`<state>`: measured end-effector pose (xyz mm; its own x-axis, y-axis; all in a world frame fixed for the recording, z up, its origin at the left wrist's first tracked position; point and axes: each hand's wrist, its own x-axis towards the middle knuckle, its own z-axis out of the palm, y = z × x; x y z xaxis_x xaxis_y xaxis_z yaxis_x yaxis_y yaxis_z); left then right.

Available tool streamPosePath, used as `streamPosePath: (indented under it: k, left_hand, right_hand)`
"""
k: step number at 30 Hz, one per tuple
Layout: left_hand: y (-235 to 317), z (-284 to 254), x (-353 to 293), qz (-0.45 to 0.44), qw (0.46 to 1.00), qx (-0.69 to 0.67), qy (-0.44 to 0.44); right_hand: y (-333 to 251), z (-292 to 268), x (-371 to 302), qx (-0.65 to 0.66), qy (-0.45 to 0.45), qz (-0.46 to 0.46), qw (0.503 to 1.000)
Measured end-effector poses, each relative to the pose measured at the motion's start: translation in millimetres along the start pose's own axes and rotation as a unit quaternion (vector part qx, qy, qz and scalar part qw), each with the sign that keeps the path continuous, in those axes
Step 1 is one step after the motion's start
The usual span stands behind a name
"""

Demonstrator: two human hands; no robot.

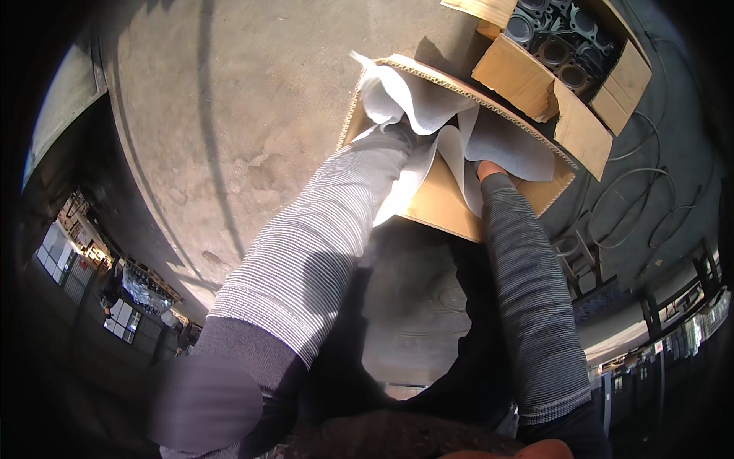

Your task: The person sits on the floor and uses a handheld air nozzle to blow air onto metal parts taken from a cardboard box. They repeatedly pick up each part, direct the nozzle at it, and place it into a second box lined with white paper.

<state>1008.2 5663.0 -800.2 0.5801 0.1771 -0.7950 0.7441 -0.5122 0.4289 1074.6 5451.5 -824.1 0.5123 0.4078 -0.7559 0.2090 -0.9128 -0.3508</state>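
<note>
Both my arms, in striped sleeves, reach down into a cardboard box (440,203) in front of me. White sheets of thin packing foam (413,96) line it and stick up in loose folds over its rim. My left hand (406,121) is down among the folds at the box's left side, almost wholly covered. Of my right hand (487,168), only the part near the wrist shows, beside a foam sheet (511,149) on the right. The fingers of both hands are hidden, so I cannot tell what they touch or hold.
At the far right stands another open cardboard box (516,76), flaps folded out, holding several metal engine connecting rods (554,52). Looped cable or hose (631,206) lies on the concrete floor (283,92) to the right. Racks with goods (149,287) stand at the left edge.
</note>
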Motion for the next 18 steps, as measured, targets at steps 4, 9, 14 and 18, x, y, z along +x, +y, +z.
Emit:
streamPosePath:
  k: [4,9,14,18]
  left_hand:
    - [15,7,4,-0.004,1.0,-0.025,0.012]
    - [51,-15,-31,0.047,0.993,-0.069,-0.082]
    - [52,-3,-91,0.148,0.971,0.117,-0.146]
    - [42,35,-58,0.252,0.88,0.292,-0.278]
  right_hand:
    - [-3,-17,20,0.026,0.026,-0.026,0.999]
    - [-19,-49,-6,0.059,0.011,-0.031,0.998]
    - [-44,-56,3,0.011,0.029,-0.015,0.999]
    - [-46,-41,46,0.018,0.048,-0.059,0.997]
